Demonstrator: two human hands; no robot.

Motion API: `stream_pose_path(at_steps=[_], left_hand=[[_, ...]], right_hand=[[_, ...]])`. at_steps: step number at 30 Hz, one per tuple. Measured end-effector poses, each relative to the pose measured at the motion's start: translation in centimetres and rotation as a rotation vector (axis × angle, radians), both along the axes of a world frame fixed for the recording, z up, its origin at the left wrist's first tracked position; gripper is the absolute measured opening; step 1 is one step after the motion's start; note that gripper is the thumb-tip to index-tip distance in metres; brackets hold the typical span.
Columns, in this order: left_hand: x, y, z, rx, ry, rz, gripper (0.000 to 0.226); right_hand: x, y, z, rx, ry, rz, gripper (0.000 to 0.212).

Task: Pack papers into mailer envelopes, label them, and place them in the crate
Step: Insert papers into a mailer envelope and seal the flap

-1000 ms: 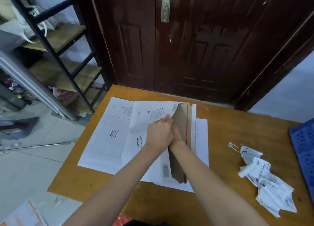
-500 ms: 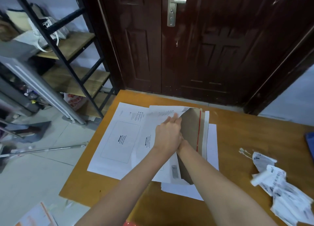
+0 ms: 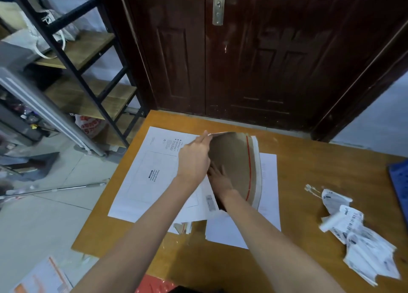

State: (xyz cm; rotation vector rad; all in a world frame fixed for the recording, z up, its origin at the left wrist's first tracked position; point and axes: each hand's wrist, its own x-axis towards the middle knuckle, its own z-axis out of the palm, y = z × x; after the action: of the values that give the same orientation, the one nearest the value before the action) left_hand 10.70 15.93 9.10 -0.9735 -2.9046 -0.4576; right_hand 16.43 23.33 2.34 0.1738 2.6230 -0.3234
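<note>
A white mailer envelope point(image 3: 234, 160) lies open on the wooden table point(image 3: 320, 164), its brown inside and a red tear strip showing. My left hand point(image 3: 194, 158) grips the envelope's upper flap and holds it lifted. My right hand point(image 3: 218, 178) reaches flat into the opening, fingers straight, partly hidden behind my left hand. Another white mailer point(image 3: 150, 173) lies flat to the left. White paper sheets point(image 3: 268, 182) lie under the open envelope. The blue crate point(image 3: 400, 186) shows only at the right edge.
A pile of crumpled shipping labels point(image 3: 357, 235) lies on the table's right side. A dark wooden door point(image 3: 254, 61) stands right behind the table. A black metal shelf point(image 3: 84, 63) is at the left, with a pole and papers on the floor.
The envelope's flap has been lifted wider, showing more brown interior. My right hand has slid deeper under it. The camera view has shifted left and down.
</note>
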Motion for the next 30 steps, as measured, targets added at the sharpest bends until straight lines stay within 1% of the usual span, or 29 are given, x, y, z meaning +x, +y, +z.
stream_pose_path(at_steps=[2, 5, 7, 10, 12, 13, 15, 18, 21, 23, 25, 26, 28, 29, 30], left_hand=[[0.2, -0.3, -0.2, 0.008, 0.008, -0.018, 0.055], [0.6, 0.0, -0.4, 0.028, 0.024, -0.012, 0.050], [0.2, 0.1, -0.2, 0.044, 0.069, 0.022, 0.051], [-0.6, -0.1, 0.6, 0.160, 0.136, 0.033, 0.046], [-1.0, -0.2, 0.5, 0.193, 0.195, 0.005, 0.044], [-1.2, -0.3, 0.4, 0.175, 0.208, -0.006, 0.044], [-1.4, -0.6, -0.1, 0.106, 0.193, -0.021, 0.045], [-1.7, -1.1, -1.0, 0.000, 0.175, 0.012, 0.046], [-1.9, -1.2, -1.8, -0.069, 0.167, 0.026, 0.044], [-2.1, -1.1, -2.2, -0.074, 0.145, 0.034, 0.043], [-2.1, -0.9, -2.6, -0.080, 0.123, 0.047, 0.044], [-2.1, -0.8, -2.8, -0.080, 0.112, 0.053, 0.043], [-2.0, -0.8, -3.1, -0.074, 0.098, 0.060, 0.039], [-2.0, -0.8, -3.1, -0.062, 0.090, 0.061, 0.037], [-2.0, -0.8, -3.1, -0.048, 0.083, 0.062, 0.036]], right_hand=[[0.0, 0.1, -1.3, 0.007, 0.009, -0.006, 0.066], [-0.2, 0.1, -1.1, 0.002, 0.068, 0.022, 0.065], [-0.3, 0.1, -0.8, -0.099, 0.152, -0.005, 0.064], [-0.2, 0.2, -0.4, -0.253, 0.285, -0.102, 0.058], [-0.3, 0.3, 0.2, -0.288, 0.348, -0.152, 0.052], [-0.5, 0.3, 0.4, -0.286, 0.364, -0.158, 0.050], [-0.9, 0.1, 0.8, -0.317, 0.339, -0.188, 0.040], [-1.1, -0.6, 1.9, -0.416, 0.305, -0.310, 0.016], [-0.6, -0.5, 2.4, -0.480, 0.421, -0.403, 0.016], [0.1, -0.1, 2.9, -0.591, 0.552, -0.577, 0.017], [1.4, 0.7, 3.3, -0.694, 0.753, -0.866, 0.012], [2.1, 1.4, 3.1, -0.712, 0.843, -1.034, 0.010], [3.8, 3.2, 2.1, -0.653, 0.960, -1.325, 0.009], [4.8, 4.3, 1.3, -0.583, 0.980, -1.424, 0.012], [5.9, 5.5, 0.2, -0.499, 0.958, -1.500, 0.017]])
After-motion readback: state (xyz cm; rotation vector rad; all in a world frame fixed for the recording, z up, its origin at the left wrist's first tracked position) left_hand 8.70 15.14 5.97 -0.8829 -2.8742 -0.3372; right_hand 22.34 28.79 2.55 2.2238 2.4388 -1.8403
